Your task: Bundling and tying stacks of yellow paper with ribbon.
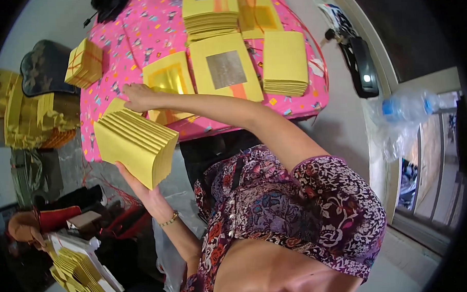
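Note:
My left hand grips a thick stack of folded yellow paper from below, held tilted at the table's near left edge. The folds fan out along its top. My right arm reaches across to the left, and my right hand is at the far top edge of that stack. Its fingers are bent closed at a yellow sheet that stands up behind the folds; the fingertips are partly hidden. Just beyond that hand lies a yellow sheet with a shiny gold square.
On the pink patterned table stand a yellow pile with a silver square, a plain yellow pile, a taller stack and a tied bundle. A dark chair is left; plastic bottles hang right.

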